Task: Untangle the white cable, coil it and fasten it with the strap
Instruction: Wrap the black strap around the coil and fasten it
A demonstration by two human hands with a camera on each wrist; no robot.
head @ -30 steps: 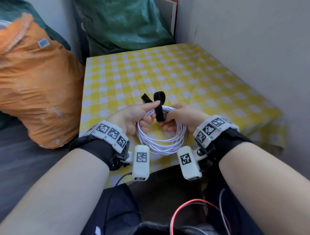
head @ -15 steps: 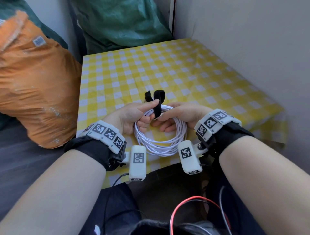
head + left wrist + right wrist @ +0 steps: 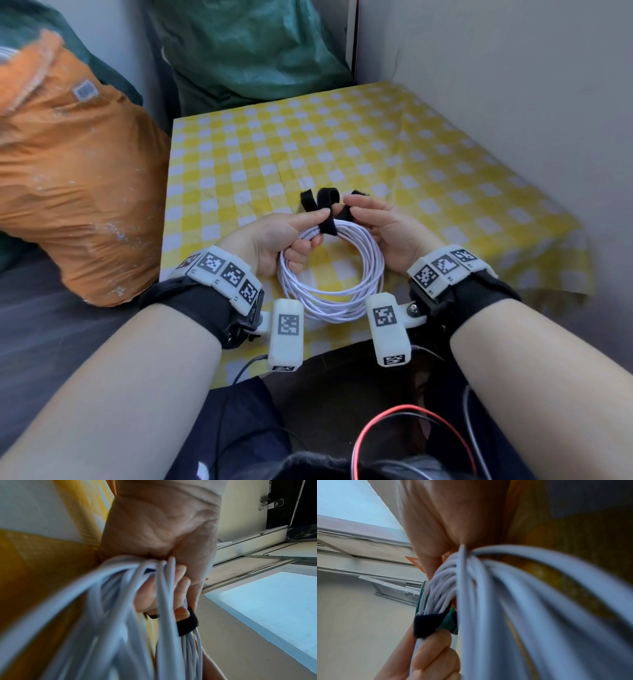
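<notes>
In the head view, the white cable (image 3: 330,270) lay wound in a round coil, held up just above the near edge of a table (image 3: 428,164) covered in yellow-and-white check. The left hand (image 3: 274,240) gripped the coil's upper left, its fingers curled through the loops and its thumb pressing the black strap (image 3: 328,219) where the strap crossed the top of the bundle. The right hand (image 3: 383,229) pinched a free part of the strap between thumb and fingertips just right of that crossing, with its lower fingers behind the coil. Two loose strap ends stood up beyond the fingers. An orange sack (image 3: 68,178) sat to the left of the table and a green bag (image 3: 250,51) behind it. In the left wrist view, the left hand (image 3: 159,534) had its fingers closed around the bunched strands (image 3: 161,601), and the strap (image 3: 187,624) banded them just past the fingertips. In the right wrist view, the cable (image 3: 488,601) ran close and blurred across the frame; the strap (image 3: 428,623) wrapped the bundle, and fingers (image 3: 435,653) pressed against it from below. The right hand's own grip was mostly hidden there.
</notes>
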